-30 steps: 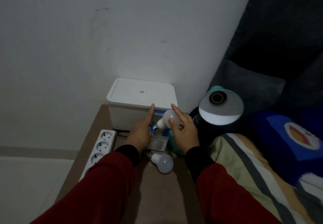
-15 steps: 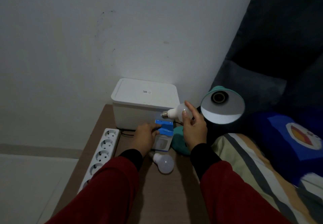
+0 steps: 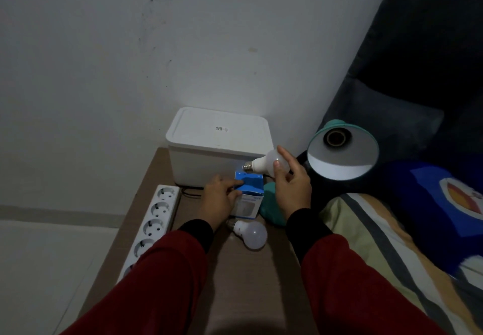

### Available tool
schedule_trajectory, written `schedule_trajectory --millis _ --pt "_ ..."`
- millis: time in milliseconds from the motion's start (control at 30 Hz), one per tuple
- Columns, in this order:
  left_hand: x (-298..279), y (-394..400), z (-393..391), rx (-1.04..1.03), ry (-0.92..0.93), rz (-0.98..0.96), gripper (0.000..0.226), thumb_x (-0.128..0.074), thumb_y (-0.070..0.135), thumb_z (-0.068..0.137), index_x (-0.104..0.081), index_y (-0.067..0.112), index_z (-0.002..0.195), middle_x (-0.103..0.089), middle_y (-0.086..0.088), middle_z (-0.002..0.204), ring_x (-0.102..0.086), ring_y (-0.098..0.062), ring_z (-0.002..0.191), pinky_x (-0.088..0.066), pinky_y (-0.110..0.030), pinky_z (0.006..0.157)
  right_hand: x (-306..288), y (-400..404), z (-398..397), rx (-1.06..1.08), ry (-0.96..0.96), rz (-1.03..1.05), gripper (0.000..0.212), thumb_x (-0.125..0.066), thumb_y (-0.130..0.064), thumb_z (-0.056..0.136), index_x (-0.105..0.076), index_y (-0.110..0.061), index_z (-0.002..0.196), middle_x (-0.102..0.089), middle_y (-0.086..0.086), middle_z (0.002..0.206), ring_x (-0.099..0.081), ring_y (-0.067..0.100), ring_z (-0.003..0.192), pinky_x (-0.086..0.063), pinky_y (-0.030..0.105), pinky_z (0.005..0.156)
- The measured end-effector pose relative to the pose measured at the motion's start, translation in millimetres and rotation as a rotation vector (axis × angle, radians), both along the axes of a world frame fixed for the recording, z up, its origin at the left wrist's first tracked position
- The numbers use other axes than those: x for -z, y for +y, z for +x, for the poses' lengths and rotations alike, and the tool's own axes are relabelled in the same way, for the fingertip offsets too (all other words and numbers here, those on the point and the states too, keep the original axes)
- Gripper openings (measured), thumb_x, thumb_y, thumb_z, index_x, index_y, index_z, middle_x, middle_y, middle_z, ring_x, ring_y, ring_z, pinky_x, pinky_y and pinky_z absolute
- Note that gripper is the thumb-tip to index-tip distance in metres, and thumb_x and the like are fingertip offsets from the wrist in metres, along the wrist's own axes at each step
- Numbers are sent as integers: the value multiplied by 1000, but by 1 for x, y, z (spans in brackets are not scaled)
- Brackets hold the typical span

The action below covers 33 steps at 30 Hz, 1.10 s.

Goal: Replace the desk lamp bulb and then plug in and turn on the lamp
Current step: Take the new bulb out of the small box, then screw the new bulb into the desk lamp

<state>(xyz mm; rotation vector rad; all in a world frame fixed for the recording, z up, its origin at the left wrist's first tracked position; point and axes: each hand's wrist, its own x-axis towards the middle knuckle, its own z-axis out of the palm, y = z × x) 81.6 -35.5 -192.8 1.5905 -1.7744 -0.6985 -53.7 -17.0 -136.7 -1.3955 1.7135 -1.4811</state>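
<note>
My right hand (image 3: 292, 185) holds a white bulb (image 3: 262, 164) above the table, its metal screw base pointing left. The teal desk lamp's shade (image 3: 342, 151) tilts toward me just to the right, and its socket (image 3: 335, 137) is bare. The lamp's teal base (image 3: 270, 206) sits below my right hand. My left hand (image 3: 219, 198) rests on a blue and white bulb box (image 3: 248, 191), fingers on its open top. A second white bulb (image 3: 251, 232) lies on the brown table (image 3: 248, 282) in front of the box.
A white power strip (image 3: 154, 219) with several sockets lies along the table's left edge. A white lidded bin (image 3: 219, 143) stands at the back against the wall. A bed with a striped blanket (image 3: 371, 230) and a blue pillow (image 3: 444, 198) borders the right.
My right hand has lifted the bulb out of the box and carried it right toward the lamp shade. My left hand dropped from the bulb onto the box top.
</note>
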Motion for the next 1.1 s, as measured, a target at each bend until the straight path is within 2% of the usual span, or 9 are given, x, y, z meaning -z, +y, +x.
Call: schedule_trajectory --millis 200,300,400,533,633,800,967,1033,1100 --pt "-1 1 3 12 -31 71 31 -56 22 93 -64 17 122 -57 -15 120 -57 -27 112 -39 -28 102 2 8 5 -39 -106 -9 50 -67 -1 78 -54 -19 123 -54 1 119 -57 23 111 -52 34 94" --pt "-10 1 4 38 -47 77 33 -56 21 92 -61 17 125 -54 -15 120 -56 -28 112 -40 -30 101 -5 18 13 -3 -217 -68 48 -71 1 75 -48 -24 110 -51 1 113 -58 22 102 -54 18 77" --pt "-28 -1 4 44 0 45 34 -56 19 92 -60 16 126 -55 -17 123 -57 -29 113 -42 -31 99 -18 37 27 119 -425 -155 54 -75 -3 74 -43 -22 113 -49 3 112 -57 10 90 -52 6 61" --pt "-66 -3 -13 58 94 -59 32 -57 15 92 -62 13 123 -60 -16 122 -62 -24 107 -38 -16 86 -27 64 33 327 -613 -289 59 -75 -14 75 -47 -26 125 -49 13 128 -60 23 106 -57 15 71" --pt "-97 -1 -37 110 154 -174 31 -56 19 93 -63 17 123 -65 -11 119 -65 -20 103 -40 -10 81 -35 69 18 517 -622 -290 59 -75 -25 75 -46 -24 126 -47 12 128 -58 19 99 -58 16 65" --pt "-139 4 -83 266 229 -179 34 -51 22 95 -58 24 128 -64 1 128 -59 -9 113 -34 5 77 -40 52 -6 582 -611 -196 67 -73 -16 73 -40 -23 132 -52 12 125 -60 27 103 -55 48 88" --pt "-152 1 -102 310 208 -171 33 -51 17 95 -60 21 127 -61 1 132 -53 -6 120 -28 12 76 -45 34 -22 525 -483 -81 64 -68 -14 79 -40 -23 136 -50 15 131 -54 31 115 -48 42 98" --pt "-150 -1 -104 292 229 -171 32 -52 17 95 -62 21 124 -64 1 128 -56 -5 114 -36 5 83 -47 29 -28 498 -423 -55 65 -68 -16 80 -40 -22 138 -50 14 135 -51 30 120 -45 36 99" --pt "-148 -4 -105 280 281 -154 31 -54 16 94 -64 23 122 -67 1 124 -61 -10 112 -46 -17 98 -48 25 -34 485 -386 -32 67 -70 -19 79 -40 -22 139 -48 12 138 -50 28 123 -43 33 99"
